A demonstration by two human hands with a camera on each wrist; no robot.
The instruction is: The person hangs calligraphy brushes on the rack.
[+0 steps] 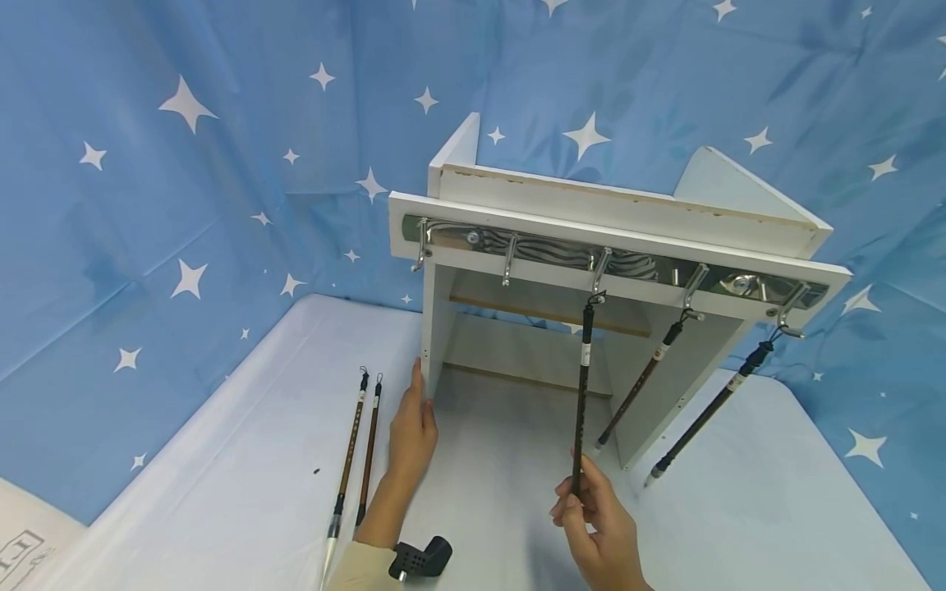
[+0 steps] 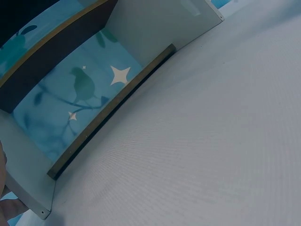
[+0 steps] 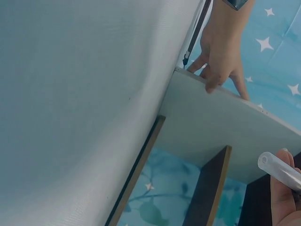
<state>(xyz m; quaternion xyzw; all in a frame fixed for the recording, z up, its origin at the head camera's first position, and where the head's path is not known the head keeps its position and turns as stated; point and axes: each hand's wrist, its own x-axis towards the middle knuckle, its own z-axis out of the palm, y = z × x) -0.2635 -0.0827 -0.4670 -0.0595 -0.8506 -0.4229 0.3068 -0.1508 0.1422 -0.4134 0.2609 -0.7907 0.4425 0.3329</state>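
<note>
A white wooden rack with a row of metal hooks stands on the table. My left hand rests against its left side panel, fingers extended; in the right wrist view the left hand touches that panel's edge. My right hand pinches the lower part of a dark calligraphy brush, whose loop is at the middle hook. A clear cap covers its lower end, beside the right hand. Two more brushes hang to the right: a brown brush and a dark brush.
Two brushes, a longer one and a shorter one, lie on the white-covered table left of my left arm. The two leftmost hooks, including the end hook, bear nothing. A blue star-patterned curtain stands behind.
</note>
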